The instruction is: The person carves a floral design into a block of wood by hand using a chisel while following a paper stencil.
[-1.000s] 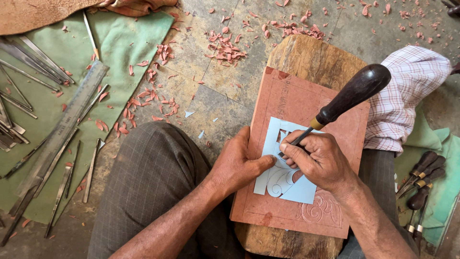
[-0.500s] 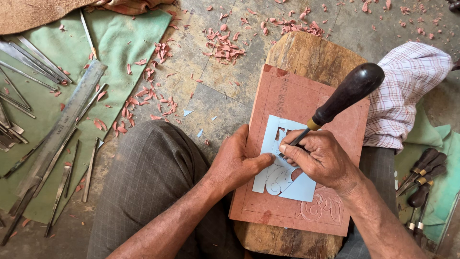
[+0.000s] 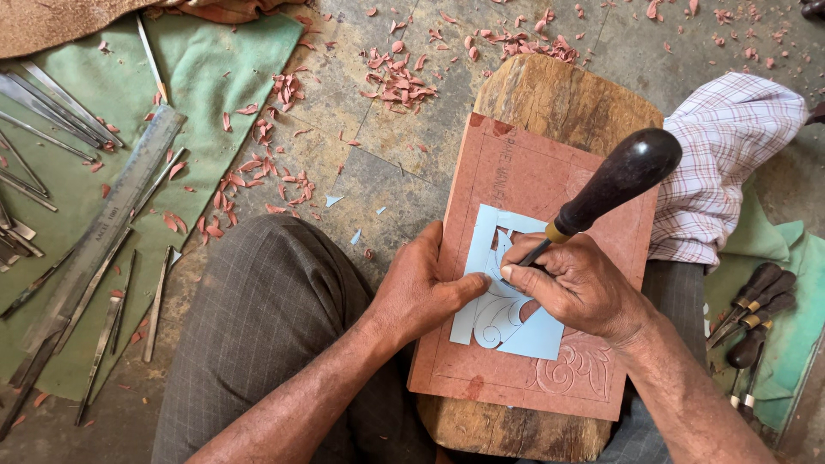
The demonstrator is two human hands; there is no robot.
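A reddish-brown flat slab [image 3: 550,172] lies on a rough wooden block [image 3: 559,94] between my knees. A pale blue paper stencil [image 3: 507,318] with a scroll pattern lies on the slab. My left hand [image 3: 421,288] presses flat on the slab's left edge, thumb on the paper. My right hand [image 3: 580,288] grips a cutting tool with a dark rounded wooden handle [image 3: 619,176], its tip down on the paper near the cut-out. A carved scroll [image 3: 576,374] shows on the slab below my right hand.
A green cloth [image 3: 206,77] at left carries a long metal ruler [image 3: 94,249] and several thin chisels [image 3: 43,103]. Reddish shavings [image 3: 284,172] litter the stone floor. More dark-handled tools [image 3: 756,309] lie on green cloth at right, beside a checked cloth [image 3: 730,146].
My right hand and the tool have shifted only slightly along the stencil. My left hand stays pressed on the slab.
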